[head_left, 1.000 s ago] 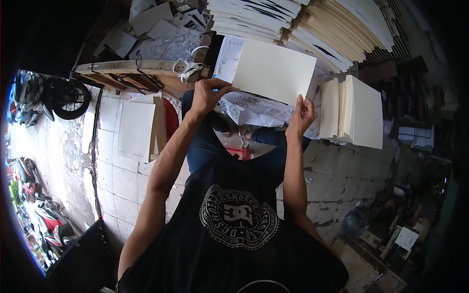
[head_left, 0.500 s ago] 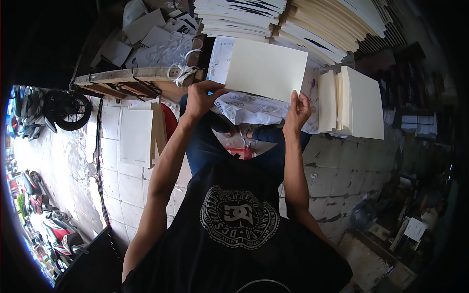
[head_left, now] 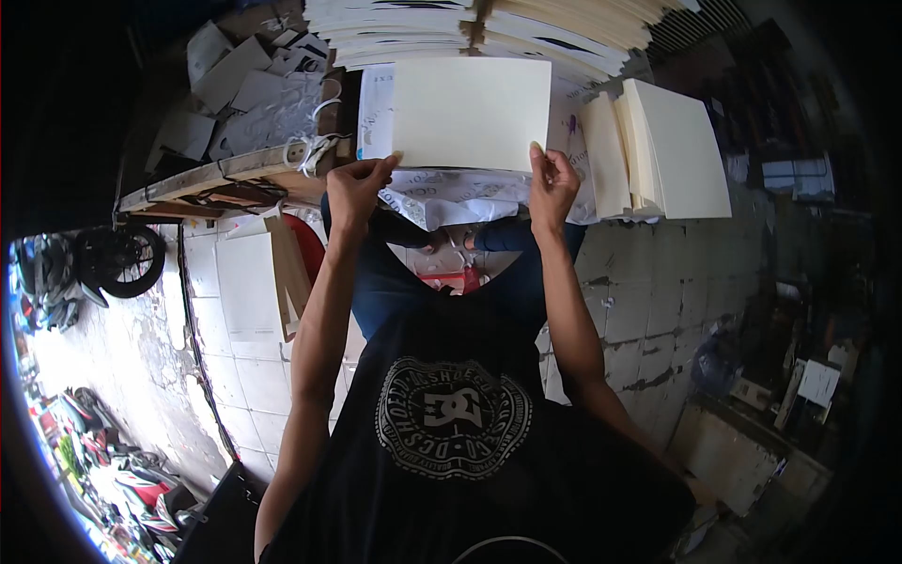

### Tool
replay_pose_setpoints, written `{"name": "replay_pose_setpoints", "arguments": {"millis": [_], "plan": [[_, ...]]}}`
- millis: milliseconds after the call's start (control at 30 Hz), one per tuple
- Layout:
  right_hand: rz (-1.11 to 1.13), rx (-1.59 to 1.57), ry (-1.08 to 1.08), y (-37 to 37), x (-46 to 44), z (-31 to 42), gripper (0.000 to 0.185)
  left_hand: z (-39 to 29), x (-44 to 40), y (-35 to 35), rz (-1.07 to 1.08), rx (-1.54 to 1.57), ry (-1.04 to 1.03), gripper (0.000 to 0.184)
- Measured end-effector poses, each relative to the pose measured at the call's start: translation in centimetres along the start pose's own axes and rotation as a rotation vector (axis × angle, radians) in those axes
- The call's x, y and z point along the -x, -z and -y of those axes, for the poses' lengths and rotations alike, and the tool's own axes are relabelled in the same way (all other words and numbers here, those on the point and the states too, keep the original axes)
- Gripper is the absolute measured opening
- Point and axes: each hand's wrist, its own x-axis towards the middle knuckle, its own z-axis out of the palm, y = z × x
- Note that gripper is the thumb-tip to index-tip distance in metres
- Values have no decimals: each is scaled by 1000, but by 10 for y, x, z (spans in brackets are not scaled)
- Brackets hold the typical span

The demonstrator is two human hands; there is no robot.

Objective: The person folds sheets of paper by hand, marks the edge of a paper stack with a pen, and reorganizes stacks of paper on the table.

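Observation:
A cream rectangular board or sheet (head_left: 473,113) lies before me, its near edge toward my body. My left hand (head_left: 357,191) pinches the near left corner between thumb and fingers. At the near right corner, my right hand (head_left: 554,184) has its thumb on top and the other fingers curled at the edge. Beneath the board is a work surface covered in white printed paper (head_left: 451,199), which hangs crumpled over the near side. What the fingers do under the board is hidden.
Tall stacks of cream boards (head_left: 564,38) stand behind the work surface. More boards (head_left: 678,150) lean at the right. A wooden-framed bin (head_left: 221,179) of paper scraps is at the left, above a board stack (head_left: 254,282) on a red stool (head_left: 306,246).
The board has turned slightly, so its near edge now runs level. My left thumb has come onto the near left corner. The whole view has shifted a little.

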Motion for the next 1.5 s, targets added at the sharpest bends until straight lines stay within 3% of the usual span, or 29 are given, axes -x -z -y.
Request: {"name": "replay_pose_setpoints", "arguments": {"millis": [100,200,433,1133,1367,1467,1500], "plan": [[-18,310,153,11,-5,16,25,0,1,-1,10,37,-21,36],[-11,213,300,14,-13,5,22,1,1,-2,-6,0,-17,35],[74,251,291,15,-21,-3,21,6,-2,-2,-9,14,-45,36],[2,314,507,9,-17,-5,18,2,1,-3,-8,10,-40,36],[111,335,384,15,-16,-15,19,6,-1,-3,-27,-5,-34,37],[-92,548,558,2,-2,32,44,4,0,-2,-48,-27,-30,37],[17,513,643,-16,15,38,70,7,-2,-1,-51,-25,-40,37]]}}
